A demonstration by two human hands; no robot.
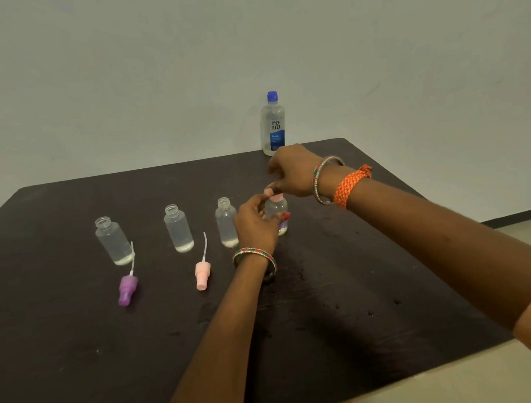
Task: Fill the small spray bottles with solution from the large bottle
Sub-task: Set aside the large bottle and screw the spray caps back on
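Note:
Several small clear bottles stand in a row on the dark table point(78, 343). The left one point(113, 240), the middle one point(179, 228) and the third point(226, 223) are uncapped with a little liquid at the bottom. My left hand point(254, 223) grips the fourth small bottle point(277, 211). My right hand point(293, 172) pinches the pink spray top point(276, 198) on that bottle's neck. The large bottle point(273, 124) with its blue cap on stands at the table's far edge, behind my right hand.
A purple spray top point(127, 287) with its dip tube lies in front of the left bottle. A pink spray top point(202, 274) lies in front of the middle bottle. Wet spots point(296, 281) mark the table near my left wrist. A wall rises behind the table.

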